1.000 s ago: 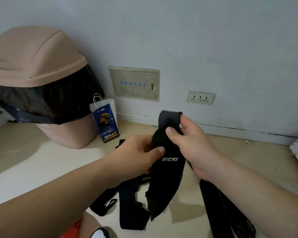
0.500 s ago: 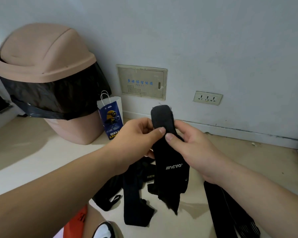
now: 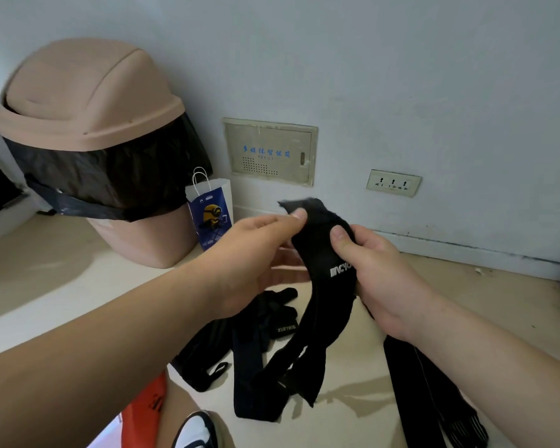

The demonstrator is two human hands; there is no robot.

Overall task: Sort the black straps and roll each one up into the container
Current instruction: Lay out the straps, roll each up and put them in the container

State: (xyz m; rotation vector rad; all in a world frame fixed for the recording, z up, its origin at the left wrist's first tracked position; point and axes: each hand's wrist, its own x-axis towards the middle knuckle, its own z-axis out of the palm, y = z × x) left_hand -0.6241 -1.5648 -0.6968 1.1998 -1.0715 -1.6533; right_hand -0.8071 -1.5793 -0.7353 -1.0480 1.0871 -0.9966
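A black strap with white lettering point(image 3: 324, 305) hangs between both hands above the floor. My left hand point(image 3: 256, 263) pinches its top end between thumb and fingers. Just below, my right hand point(image 3: 372, 273) grips the strap near the lettering, and its lower end dangles down. Under my hands lies a pile of black straps point(image 3: 249, 350) on the floor, one with a small label. To the right, a long black strap point(image 3: 434, 402) stretches along the floor beneath my right forearm.
A pink swing-lid bin with a black liner point(image 3: 88, 150) stands at the left against the wall. A small blue and white paper bag point(image 3: 212, 211) leans beside it. The wall carries a beige panel point(image 3: 269, 153) and a socket point(image 3: 393, 183). A shoe point(image 3: 194, 431) shows at the bottom.
The top end of the strap has unfolded and tilted left, with my left hand now pinching its tip. My right thumb sits lower, near the lettering. The view has shifted right.
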